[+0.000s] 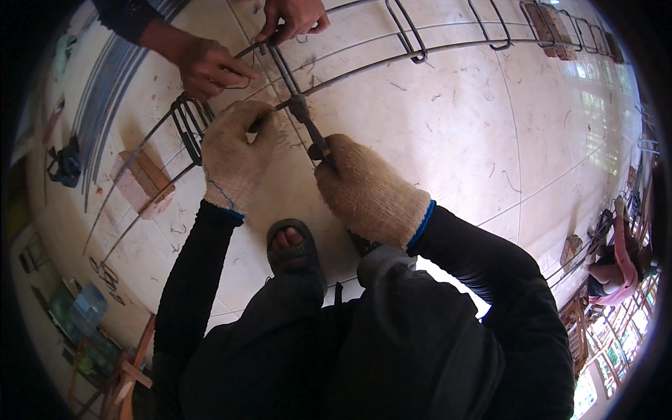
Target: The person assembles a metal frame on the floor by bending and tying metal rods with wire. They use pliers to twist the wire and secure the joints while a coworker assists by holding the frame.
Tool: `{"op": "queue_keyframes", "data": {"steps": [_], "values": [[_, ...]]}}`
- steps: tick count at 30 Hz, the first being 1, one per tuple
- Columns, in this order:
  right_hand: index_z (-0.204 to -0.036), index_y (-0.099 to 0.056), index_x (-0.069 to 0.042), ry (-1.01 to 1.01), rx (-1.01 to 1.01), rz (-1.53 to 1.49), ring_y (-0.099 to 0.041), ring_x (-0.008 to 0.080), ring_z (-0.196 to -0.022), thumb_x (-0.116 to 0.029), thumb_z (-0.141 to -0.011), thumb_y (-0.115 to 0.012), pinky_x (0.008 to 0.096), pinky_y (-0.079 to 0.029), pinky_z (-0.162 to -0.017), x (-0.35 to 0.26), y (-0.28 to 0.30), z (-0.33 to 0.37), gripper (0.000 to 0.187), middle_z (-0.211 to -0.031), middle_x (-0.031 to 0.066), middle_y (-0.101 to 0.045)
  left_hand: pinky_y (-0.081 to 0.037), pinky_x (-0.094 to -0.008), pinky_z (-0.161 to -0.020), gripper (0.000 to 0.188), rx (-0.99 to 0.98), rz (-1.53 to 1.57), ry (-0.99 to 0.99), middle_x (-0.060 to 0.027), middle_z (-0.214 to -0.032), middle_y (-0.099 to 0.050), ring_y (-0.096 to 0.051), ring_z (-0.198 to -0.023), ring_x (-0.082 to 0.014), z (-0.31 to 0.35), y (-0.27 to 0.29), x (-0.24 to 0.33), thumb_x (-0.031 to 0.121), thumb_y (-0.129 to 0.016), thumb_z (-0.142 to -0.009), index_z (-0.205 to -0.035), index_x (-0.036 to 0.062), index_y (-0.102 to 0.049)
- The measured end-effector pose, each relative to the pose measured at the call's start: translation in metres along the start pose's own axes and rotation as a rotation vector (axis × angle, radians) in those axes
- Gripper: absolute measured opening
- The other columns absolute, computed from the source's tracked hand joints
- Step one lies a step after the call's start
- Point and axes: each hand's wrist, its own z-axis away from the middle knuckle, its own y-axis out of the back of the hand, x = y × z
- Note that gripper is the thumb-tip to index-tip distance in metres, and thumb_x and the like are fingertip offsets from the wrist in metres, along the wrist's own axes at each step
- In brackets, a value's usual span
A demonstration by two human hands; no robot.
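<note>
My right hand [367, 185], in a beige knitted glove with a blue cuff, is closed round the handles of dark metal pincers [315, 133]. Their jaws are at the corner of a bent steel stirrup [283, 70], where it meets a long steel bar [371, 66]. My left hand [236, 154], gloved alike, curls round that bar just left of the pincers; its fingertips are partly hidden. Opposite me, a co-worker's bare left-side hand [210, 68] pinches near a thin wire, and the other hand [294, 17] grips the stirrup's far end.
Several stirrups [185, 126] bunch on the bars at left, above a brick [143, 183]. Another brick [551, 31] props the cage at far right. Loose rods [115, 84] and a black bag [65, 162] lie at left. Wire scraps litter the tiles. Another person [619, 262] crouches far right.
</note>
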Motion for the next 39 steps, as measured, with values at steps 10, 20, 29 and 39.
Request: {"op": "queue_keyframes", "data": {"steps": [10, 20, 29, 39], "values": [[-0.129, -0.062, 0.002, 0.239, 0.075, -0.769, -0.074, 0.0209, -0.083, -0.03, -0.117, -0.057, 0.0398, -0.063, -0.071, 0.062, -0.062, -0.026, 0.034, -0.104, 0.0105, -0.072, -0.058, -0.0318, -0.08, 0.035, -0.501, 1.432, 0.972, 0.0024, -0.113, -0.073, -0.069, -0.094, -0.0139, 0.027, -0.021, 0.026, 0.044, -0.063, -0.115, -0.129, 0.0154, -0.074], [-0.137, -0.061, 0.009, -0.203, -0.138, -0.211, -0.08, 0.0297, -0.089, -0.044, -0.098, -0.082, 0.0401, -0.066, -0.078, -0.013, 0.026, 0.034, 0.069, -0.105, 0.0207, -0.079, -0.055, -0.0329, -0.087, 0.024, -0.444, 1.543, 0.941, -0.0021, -0.096, -0.07, -0.068, -0.089, -0.0159, 0.01, -0.064, 0.049, 0.031, -0.061, -0.114, -0.098, 0.0141, -0.068], [-0.136, -0.062, 0.011, -0.283, -0.096, 0.05, -0.081, 0.0379, -0.093, -0.026, -0.097, -0.081, 0.0446, -0.065, -0.08, -0.017, 0.025, 0.034, 0.057, -0.101, 0.0239, -0.079, -0.052, -0.0374, -0.093, 0.025, -0.421, 1.274, 0.953, -0.0003, -0.093, -0.069, -0.067, -0.091, -0.018, 0.006, -0.064, 0.054, 0.039, -0.067, -0.109, -0.1, 0.0156, -0.068], [-0.12, -0.071, 0.003, -0.312, -0.383, -0.751, -0.067, 0.0151, -0.074, -0.023, -0.113, -0.06, 0.0302, -0.059, -0.066, 0.01, 0.046, 0.028, 0.029, -0.094, 0.006, -0.07, -0.058, -0.05, -0.102, 0.036, -0.555, 1.449, 0.972, -0.008, -0.11, -0.066, -0.069, -0.115, -0.0283, 0.003, -0.059, 0.049, 0.047, -0.068, -0.11, -0.114, 0.0114, -0.063]]}}
